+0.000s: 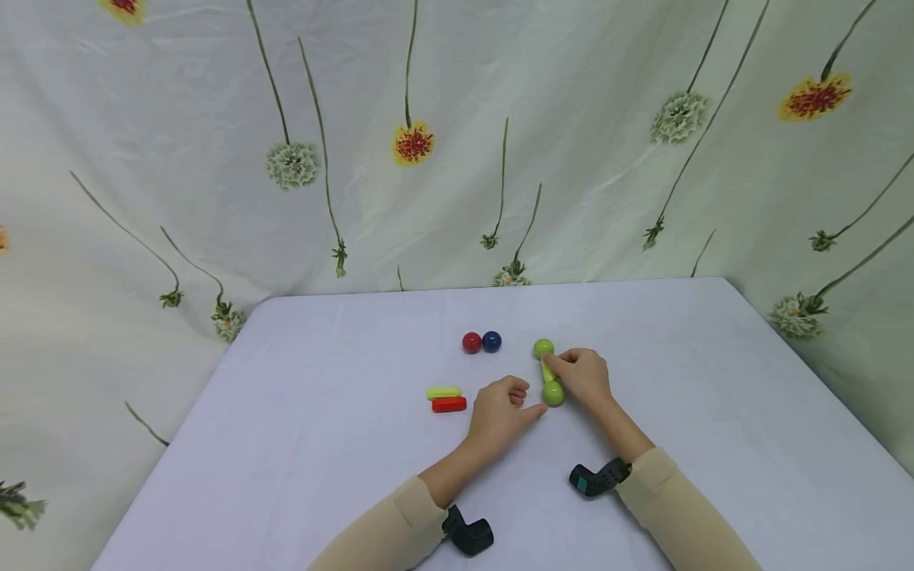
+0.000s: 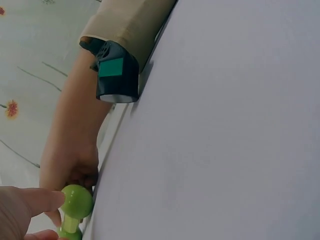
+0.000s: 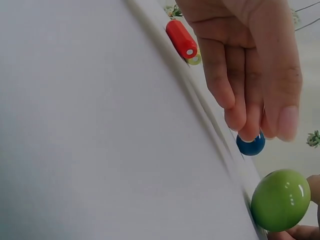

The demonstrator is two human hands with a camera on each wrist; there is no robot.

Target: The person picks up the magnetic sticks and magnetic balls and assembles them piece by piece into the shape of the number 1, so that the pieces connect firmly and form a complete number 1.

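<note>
A dumbbell shape lies on the table: a yellow-green stick (image 1: 547,373) between an upper green ball (image 1: 543,348) and a lower green ball (image 1: 553,393). With thumb and fingers, my right hand (image 1: 587,375) pinches the stick close to the upper ball. My left hand (image 1: 497,412) holds nothing; its fingers are loosely bent, with the thumb tip beside the lower ball. In the left wrist view, the left thumb (image 2: 42,200) overlaps the near green ball (image 2: 77,200). The right wrist view shows the left fingers hanging above the green ball (image 3: 281,200).
To the left of my left hand, a yellow stick (image 1: 443,392) and a red stick (image 1: 449,404) lie side by side. Farther back, a red ball (image 1: 472,342) and a blue ball (image 1: 492,341) sit together. Behind the white table (image 1: 321,381) hangs a flowered cloth (image 1: 343,103).
</note>
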